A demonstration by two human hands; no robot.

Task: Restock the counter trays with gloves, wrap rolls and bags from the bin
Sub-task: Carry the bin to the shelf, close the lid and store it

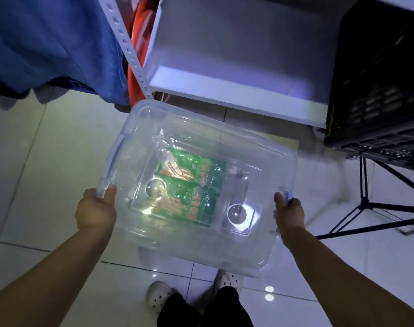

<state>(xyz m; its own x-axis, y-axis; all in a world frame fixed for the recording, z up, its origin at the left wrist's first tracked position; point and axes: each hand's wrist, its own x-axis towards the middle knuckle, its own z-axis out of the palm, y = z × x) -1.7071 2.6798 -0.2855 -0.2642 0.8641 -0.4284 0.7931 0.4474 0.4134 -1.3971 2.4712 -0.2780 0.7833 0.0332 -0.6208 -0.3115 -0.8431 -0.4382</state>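
A clear plastic bin (260,251) with a clear lid hangs in the air in front of me, above the tiled floor. My left hand (96,210) grips its left handle and my right hand (288,213) grips its right handle. Through the lid I see green packets (196,185) with glove pictures, lying flat on the bin's bottom. No wrap rolls or loose bags are distinguishable inside.
A white shelf board (236,90) on a slotted metal rack stands just beyond the bin. Blue cloth (52,43) hangs at upper left. A black crate (378,79) sits on a black folding stand (366,208) at right. My feet in white clogs (158,296) stand below.
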